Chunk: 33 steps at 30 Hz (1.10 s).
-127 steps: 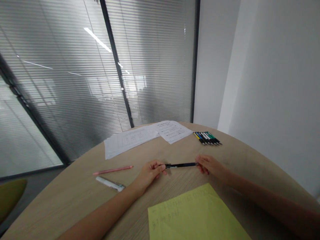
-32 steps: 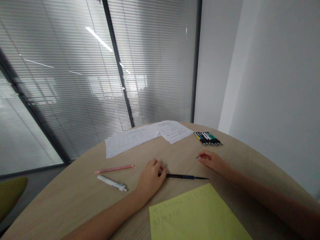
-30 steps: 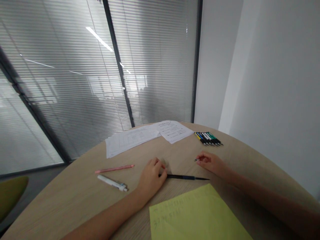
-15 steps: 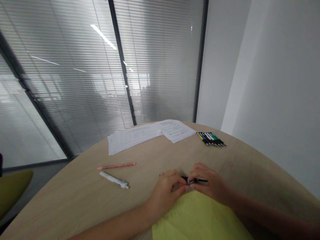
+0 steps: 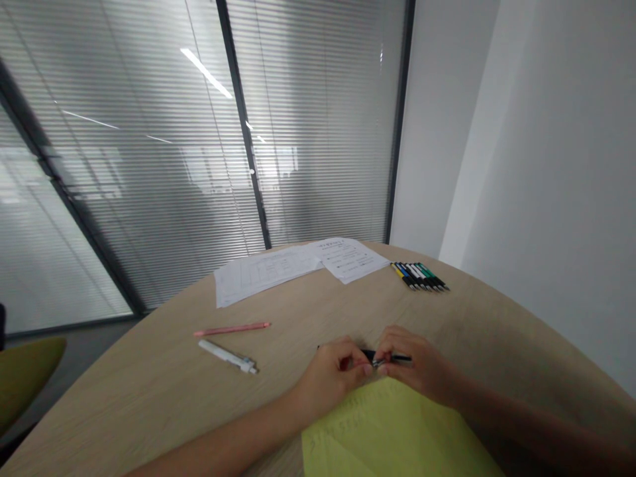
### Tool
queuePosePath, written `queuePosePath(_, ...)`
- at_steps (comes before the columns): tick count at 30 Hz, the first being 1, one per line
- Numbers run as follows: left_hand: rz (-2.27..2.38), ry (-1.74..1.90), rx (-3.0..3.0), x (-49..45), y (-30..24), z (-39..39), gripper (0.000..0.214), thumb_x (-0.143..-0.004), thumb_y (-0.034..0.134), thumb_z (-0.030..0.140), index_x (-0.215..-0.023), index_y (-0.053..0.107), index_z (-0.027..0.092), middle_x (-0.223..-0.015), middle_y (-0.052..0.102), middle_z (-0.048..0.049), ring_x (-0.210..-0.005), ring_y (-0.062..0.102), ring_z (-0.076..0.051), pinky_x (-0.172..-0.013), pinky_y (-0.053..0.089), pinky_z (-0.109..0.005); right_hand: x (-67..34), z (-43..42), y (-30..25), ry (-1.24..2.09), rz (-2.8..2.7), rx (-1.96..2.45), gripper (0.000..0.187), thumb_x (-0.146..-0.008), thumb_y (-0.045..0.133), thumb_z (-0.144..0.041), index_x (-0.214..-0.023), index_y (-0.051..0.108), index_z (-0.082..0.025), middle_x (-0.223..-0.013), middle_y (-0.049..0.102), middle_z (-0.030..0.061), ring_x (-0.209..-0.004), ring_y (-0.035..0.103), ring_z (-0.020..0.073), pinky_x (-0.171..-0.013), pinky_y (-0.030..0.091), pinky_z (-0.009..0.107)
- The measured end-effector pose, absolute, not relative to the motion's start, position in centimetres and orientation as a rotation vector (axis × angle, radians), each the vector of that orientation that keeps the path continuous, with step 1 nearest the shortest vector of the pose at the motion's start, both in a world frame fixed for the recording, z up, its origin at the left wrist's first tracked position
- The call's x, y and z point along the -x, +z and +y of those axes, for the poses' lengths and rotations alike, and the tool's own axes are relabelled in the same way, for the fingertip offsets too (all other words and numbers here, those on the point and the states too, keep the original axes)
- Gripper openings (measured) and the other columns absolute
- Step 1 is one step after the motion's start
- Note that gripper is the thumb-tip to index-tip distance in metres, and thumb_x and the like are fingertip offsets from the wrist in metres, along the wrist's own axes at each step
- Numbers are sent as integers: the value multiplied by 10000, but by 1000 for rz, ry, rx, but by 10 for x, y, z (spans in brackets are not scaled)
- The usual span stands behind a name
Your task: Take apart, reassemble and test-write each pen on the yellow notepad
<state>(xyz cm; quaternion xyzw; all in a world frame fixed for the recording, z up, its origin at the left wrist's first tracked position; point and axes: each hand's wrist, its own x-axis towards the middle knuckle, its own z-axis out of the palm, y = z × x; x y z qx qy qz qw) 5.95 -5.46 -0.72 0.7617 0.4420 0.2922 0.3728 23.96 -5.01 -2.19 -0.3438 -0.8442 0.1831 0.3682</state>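
Observation:
My left hand (image 5: 335, 371) and my right hand (image 5: 410, 358) meet over the table, both with fingers pinched on a slim black pen (image 5: 368, 354). Its dark barrel runs behind my left fingers, and a small dark tip shows beyond them. Between the two hands a thin silvery piece catches the light. A short black end (image 5: 401, 358) sticks out at my right fingers. Whether the pen is in one piece or in separate parts, I cannot tell. Just below the hands lies a yellow sheet of paper (image 5: 397, 430) with faint handwriting along its upper left edge.
On the round wooden table (image 5: 163, 397), a pink pencil-like stick (image 5: 232, 329) and a white pen (image 5: 227, 356) lie to the left. White printed sheets (image 5: 268, 273) are at the far edge. Several pens (image 5: 420, 277) lie in a row at the back right.
Both hands stay together on the pen. My left fingers have shifted a little, with the thumb slightly raised, and more writing shows on the yellow sheet.

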Motion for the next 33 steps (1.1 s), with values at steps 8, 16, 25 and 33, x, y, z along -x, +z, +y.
queuePosePath(8, 1158, 721, -1878, -60, -2, -56, 99, -667, 528, 203, -613, 560, 127, -569, 432, 30, -549, 372, -96, -508, 270, -204, -240, -48, -21, 498, -2143, 950, 41, -701, 528, -182, -661, 526, -177, -649, 523, -5, -643, 495, 116, -602, 383, 229)
queuePosePath(16, 1232, 740, -1954, -53, 1, -44, 131, -724, 511, 224, -628, 536, 138, -587, 472, 34, -568, 414, -90, -532, 316, -190, -279, -12, -11, 201, -2160, 1347, 210, -763, 476, -305, -621, 544, -167, -627, 570, 14, -613, 524, 133, -588, 396, 242)
queuePosePath(25, 1281, 509, -2624, -36, 18, -25, 124, -756, 485, 179, -691, 589, 161, -697, 560, 7, -654, 505, -109, -658, 355, -228, -290, 30, -7, -410, -2641, 1521, 119, -743, 523, -184, -793, 625, -152, -845, 625, 87, -812, 570, 218, -673, 386, 291)
queuePosePath(33, 1389, 200, -2984, -31, 25, 0, 144, -767, 452, 143, -723, 589, 156, -769, 606, -38, -739, 557, -178, -714, 364, -313, -283, 58, -1, -228, -2671, 1552, 200, -744, 449, -130, -794, 639, -165, -861, 647, 86, -804, 590, 206, -632, 398, 257)
